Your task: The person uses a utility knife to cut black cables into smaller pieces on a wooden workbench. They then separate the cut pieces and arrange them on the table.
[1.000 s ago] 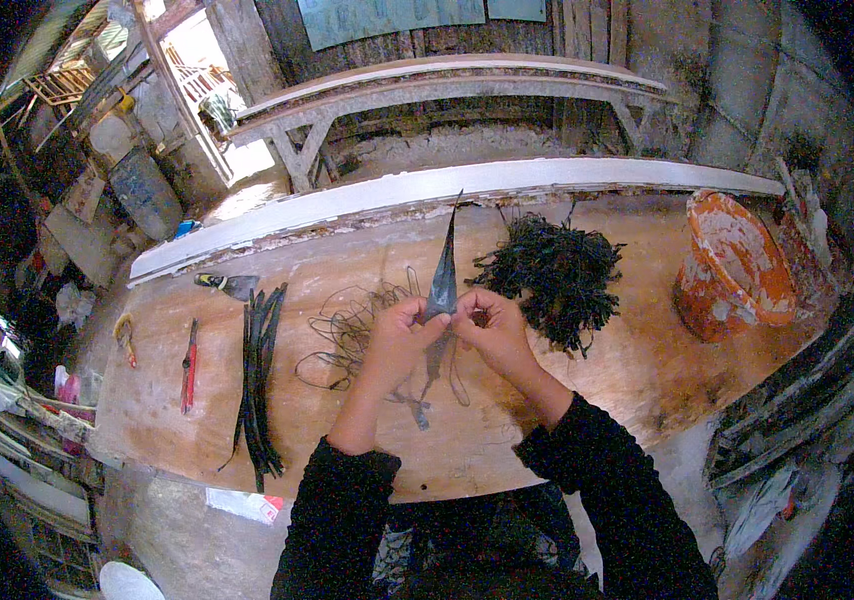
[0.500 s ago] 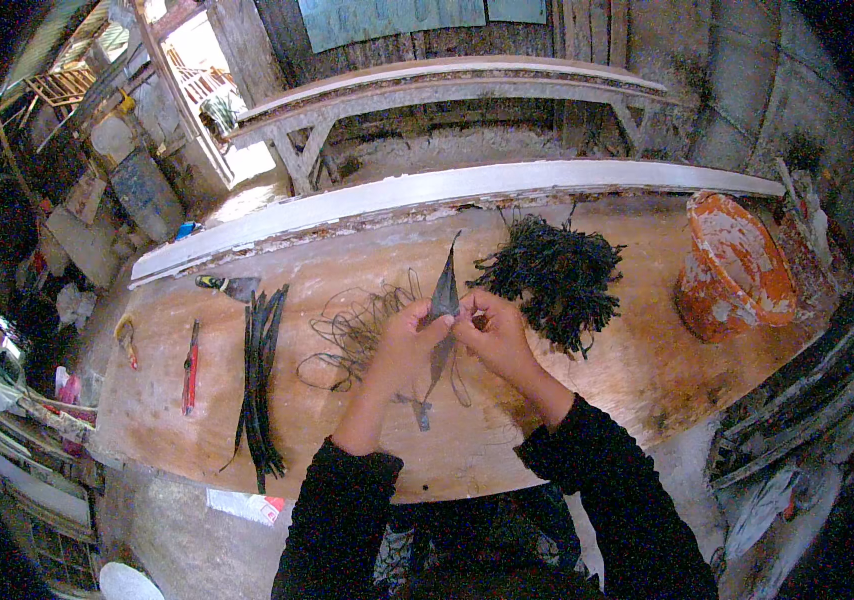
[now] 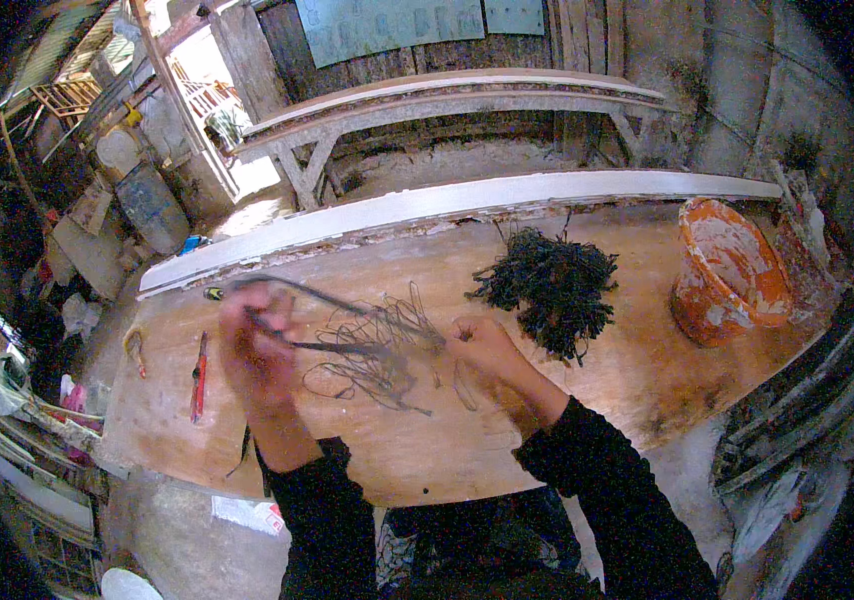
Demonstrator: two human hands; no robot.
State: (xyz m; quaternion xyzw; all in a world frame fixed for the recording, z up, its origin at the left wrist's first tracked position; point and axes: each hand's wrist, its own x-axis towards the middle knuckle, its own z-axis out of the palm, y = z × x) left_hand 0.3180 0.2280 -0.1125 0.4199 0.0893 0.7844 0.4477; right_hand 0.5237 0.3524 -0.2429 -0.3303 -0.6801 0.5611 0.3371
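Above the plywood table [image 3: 417,470], a thin dark strip [image 3: 347,300] stretches between my two hands. My left hand [image 3: 259,335], smeared by motion, appears closed around its left part, with a second dark length running from the fingers toward the middle. My right hand [image 3: 487,350] is closed in a pinch at the strip's other end. Beneath the strip lies a loose tangle of thin wire or cord [image 3: 347,375]. My left hand and forearm mostly cover a bundle of long black strips; one thin end [image 3: 241,455] shows. Beyond my right hand sits a pile of knotted black strips [image 3: 547,290].
A red-handled tool [image 3: 199,380] and a curved yellowish piece [image 3: 135,350] lie at the left. A scraper's handle [image 3: 214,293] shows behind my left hand. An orange, white-smeared bucket [image 3: 727,275] stands at the right. A long white board [image 3: 467,193] borders the far edge; behind it is a bench [image 3: 467,95].
My left hand has swung left, away from my right hand, and over the black strip bundle. The dark piece held upright between both hands now extends sideways. My right hand stays nearly in place.
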